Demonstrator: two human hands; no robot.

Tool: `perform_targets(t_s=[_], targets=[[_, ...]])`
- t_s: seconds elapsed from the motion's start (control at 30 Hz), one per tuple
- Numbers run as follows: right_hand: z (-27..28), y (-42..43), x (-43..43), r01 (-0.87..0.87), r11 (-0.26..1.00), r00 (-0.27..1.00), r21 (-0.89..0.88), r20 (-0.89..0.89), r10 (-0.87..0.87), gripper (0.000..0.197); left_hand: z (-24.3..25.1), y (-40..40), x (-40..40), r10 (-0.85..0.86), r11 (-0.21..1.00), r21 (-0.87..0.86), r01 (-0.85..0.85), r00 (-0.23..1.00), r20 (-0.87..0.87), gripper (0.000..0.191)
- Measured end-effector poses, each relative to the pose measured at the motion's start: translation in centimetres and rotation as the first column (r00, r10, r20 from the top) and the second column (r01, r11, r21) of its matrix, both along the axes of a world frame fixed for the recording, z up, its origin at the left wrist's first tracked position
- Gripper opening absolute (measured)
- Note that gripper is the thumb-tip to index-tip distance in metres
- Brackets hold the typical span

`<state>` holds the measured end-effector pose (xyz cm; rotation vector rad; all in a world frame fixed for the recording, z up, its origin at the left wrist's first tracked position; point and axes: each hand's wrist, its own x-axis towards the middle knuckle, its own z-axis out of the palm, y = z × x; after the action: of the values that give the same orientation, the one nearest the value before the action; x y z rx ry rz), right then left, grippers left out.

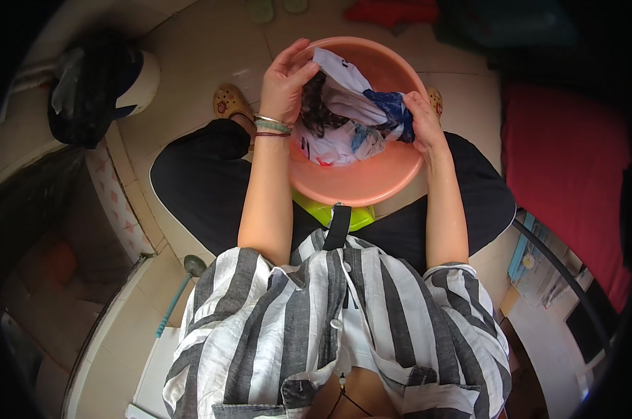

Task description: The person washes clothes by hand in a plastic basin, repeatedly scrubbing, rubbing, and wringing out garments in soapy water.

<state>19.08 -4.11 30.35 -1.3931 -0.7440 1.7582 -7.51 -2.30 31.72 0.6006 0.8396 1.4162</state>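
Note:
A round pink plastic basin point(347, 188) is in front of me, between my knees. Over it, my left hand point(287, 84) pinches one end of a white and dark blue cloth point(347, 78) between thumb and fingers. My right hand point(423, 120) grips the dark blue end of the same cloth at the basin's right side. The cloth stretches across between both hands. Below it in the basin lie more crumpled clothes point(337, 146), white with coloured prints, and a dark patterned fabric point(313, 107). Part of the pile is hidden under the raised cloth.
Something lime-green and plastic point(321, 209) shows under the basin's near rim. To the left stand a white bucket point(143, 81) and a black plastic bag point(85, 105). A teal-handled ladle-like tool point(174, 298) lies at lower left. Red fabric point(551, 173) covers a surface on the right.

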Motion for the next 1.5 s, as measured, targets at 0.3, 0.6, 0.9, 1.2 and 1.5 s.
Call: perform_targets(t_s=[0.3,0.6,0.9,1.2,1.5], targets=[[1.0,-0.3,-1.9,-0.122,0.99,0.992,-0.075,-0.04,0.12,0.033,-5.8,-3.7,6.0,-0.203,0.677,-0.697,0.235,0.971,0.13,0.033],[-1.2,-3.3,-12.6,-0.515,0.856,0.317,0.041,0.937,0.146,0.039,-10.8,-5.1,6.7,0.046,0.83,-0.355,0.431,0.58,0.813,0.038],[-8.0,2.2,-8.3,-0.402,0.915,0.27,-0.04,0.949,0.16,0.041,-9.7,-3.9,9.9,0.184,0.75,-0.578,0.322,0.738,0.65,0.025],[-5.0,2.7,-6.7,-0.415,0.899,0.316,0.139,0.949,0.0,0.043,-8.0,-4.4,11.0,0.06,0.591,-0.765,0.256,0.932,0.357,0.024],[0.7,2.7,-2.4,0.099,0.994,0.988,0.054,0.118,-0.104,0.046,-5.6,-1.4,3.6,-0.324,0.759,-0.651,-0.016,0.858,-0.399,0.048]])
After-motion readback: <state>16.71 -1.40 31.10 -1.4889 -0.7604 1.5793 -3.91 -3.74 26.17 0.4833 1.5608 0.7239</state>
